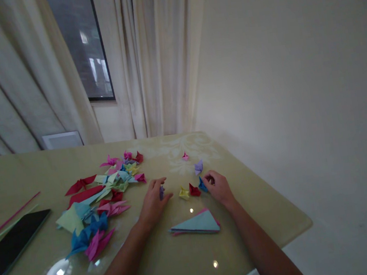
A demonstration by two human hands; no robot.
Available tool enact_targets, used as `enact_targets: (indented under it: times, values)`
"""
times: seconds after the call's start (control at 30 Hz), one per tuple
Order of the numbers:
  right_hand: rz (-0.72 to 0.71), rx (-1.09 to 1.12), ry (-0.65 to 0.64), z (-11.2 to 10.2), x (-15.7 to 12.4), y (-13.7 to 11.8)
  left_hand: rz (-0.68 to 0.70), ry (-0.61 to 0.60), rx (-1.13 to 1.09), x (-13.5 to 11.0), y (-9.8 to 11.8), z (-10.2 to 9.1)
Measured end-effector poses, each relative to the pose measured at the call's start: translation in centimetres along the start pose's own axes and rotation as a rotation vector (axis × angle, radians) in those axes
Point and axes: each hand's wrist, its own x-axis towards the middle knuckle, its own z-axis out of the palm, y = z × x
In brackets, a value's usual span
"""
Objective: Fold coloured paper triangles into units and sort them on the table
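My left hand (154,203) rests on the table with thumb and fingers apart. Partly hidden by it is a small purple folded paper piece (161,192), lying inside the curve of the fingers. The fingertips of my right hand (218,188) are closed on a blue folded paper piece (203,184). Just left of that sit a red folded paper piece (194,190) and a yellow folded paper piece (184,193). Farther back are a lilac folded paper piece (198,167) and a pink one. Between my forearms lies a light-blue folded paper triangle (198,223) with pink edges beneath.
A heap of coloured folded paper (115,180) spreads over the left half of the table (249,223). Beyond it lie a black phone (15,245) and thin pink and green sticks. The table's right edge runs beside a pale wall; curtains (163,59) hang behind.
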Motion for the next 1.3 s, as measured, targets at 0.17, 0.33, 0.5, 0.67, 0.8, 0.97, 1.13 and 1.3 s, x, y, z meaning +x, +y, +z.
enact_targets:
  times: [0.17, 0.33, 0.5, 0.67, 0.8, 0.97, 1.13, 1.3]
  values:
    - [-0.009, 0.026, 0.025, 0.1, -0.1, -0.2, 0.012, 0.001, 0.026, -0.1, 0.5, -0.2]
    - [-0.007, 0.051, 0.033, 0.1, -0.1, -0.1, 0.006, 0.012, 0.014, 0.0, 0.3, -0.3]
    - [-0.003, 0.057, 0.031, 0.1, -0.1, -0.1, -0.012, 0.011, -0.048, 0.1, 0.3, -0.1]
    - [0.004, 0.059, 0.015, 0.1, -0.1, -0.2, 0.079, 0.090, -0.051, 0.1, 0.2, 0.2]
    - [0.015, 0.061, 0.015, 0.0, -0.2, -0.3, 0.104, 0.120, -0.039, 0.1, -0.1, 0.4]
    - [0.001, 0.063, 0.024, -0.1, -0.2, -0.5, 0.025, 0.066, -0.127, 0.2, 0.0, 0.3]
    - [-0.002, 0.076, 0.015, -0.2, -0.2, -0.6, 0.067, 0.013, -0.126, 0.3, 0.8, -0.1]
    - [-0.011, 0.070, 0.013, -0.2, -0.2, -0.9, -0.005, -0.040, -0.085, -0.1, 1.3, -0.3]
